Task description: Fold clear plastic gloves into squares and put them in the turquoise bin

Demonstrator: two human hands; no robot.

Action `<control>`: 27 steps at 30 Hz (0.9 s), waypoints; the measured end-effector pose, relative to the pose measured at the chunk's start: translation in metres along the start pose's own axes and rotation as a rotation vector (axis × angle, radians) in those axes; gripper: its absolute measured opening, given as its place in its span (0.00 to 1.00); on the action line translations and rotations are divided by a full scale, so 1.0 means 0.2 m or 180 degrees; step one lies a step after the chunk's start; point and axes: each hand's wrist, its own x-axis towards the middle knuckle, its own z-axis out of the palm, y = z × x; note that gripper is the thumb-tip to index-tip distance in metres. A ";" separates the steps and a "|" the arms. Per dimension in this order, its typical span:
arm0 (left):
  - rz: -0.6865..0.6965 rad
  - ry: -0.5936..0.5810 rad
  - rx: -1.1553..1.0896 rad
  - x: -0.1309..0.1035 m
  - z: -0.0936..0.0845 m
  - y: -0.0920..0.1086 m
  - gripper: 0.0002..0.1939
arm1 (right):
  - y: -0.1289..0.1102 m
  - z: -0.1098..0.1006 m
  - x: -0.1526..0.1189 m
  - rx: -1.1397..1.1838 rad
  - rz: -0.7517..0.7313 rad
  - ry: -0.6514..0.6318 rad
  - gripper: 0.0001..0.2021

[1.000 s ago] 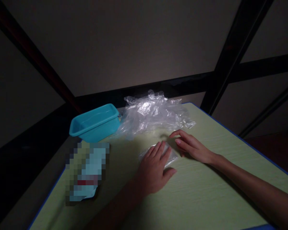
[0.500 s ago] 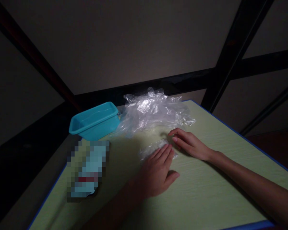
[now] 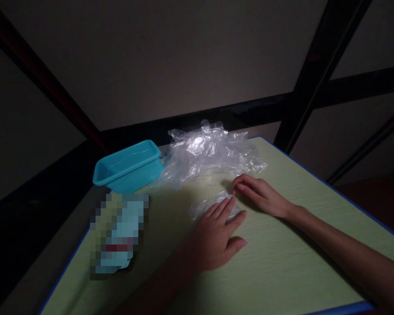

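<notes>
My left hand (image 3: 216, 234) lies palm down with its fingers spread. Its fingertips rest on a small, flat piece of clear plastic film (image 3: 200, 207), perhaps a folded disposable glove; part of it is hidden under the fingers. Just right of that piece, my right hand (image 3: 259, 194) rests on its side on the table, fingers loosely bent and thumb a little apart from them, with nothing visible in it. Beyond both hands spreads a crumpled heap of clear plastic disposable gloves (image 3: 210, 153), with some finger shapes sticking up.
A turquoise plastic basket (image 3: 134, 177) stands at the table's far left corner, beside the heap. Nearer me on the left lies a pixelated, pale blue item (image 3: 124, 227). The light green table (image 3: 292, 245) has blue edges and stands against a panelled wall (image 3: 197, 65).
My left index finger has swung away from the other fingers, toward the thumb. My right fingers have curled in slightly more. The plastic piece and the heap have stayed in place.
</notes>
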 end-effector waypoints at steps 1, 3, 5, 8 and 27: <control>0.0009 0.0016 -0.0005 0.00 0.00 0.00 0.28 | 0.00 0.00 0.00 -0.0010 -0.0038 -0.0026 0.11; 0.0025 0.0035 -0.0002 -0.01 0.01 -0.01 0.28 | 0.00 0.00 0.01 -0.0086 -0.0105 -0.0093 0.11; 0.0044 0.0063 0.0016 -0.01 0.01 -0.01 0.28 | 0.01 0.00 0.01 -0.0198 -0.0124 -0.0138 0.12; 0.0072 0.0105 0.0049 -0.01 0.02 -0.02 0.28 | 0.02 0.01 0.01 -0.0295 -0.0087 -0.0121 0.12; 0.0131 0.0108 0.0160 -0.01 0.03 -0.02 0.32 | 0.03 -0.01 0.00 -0.1152 -0.0436 -0.0506 0.15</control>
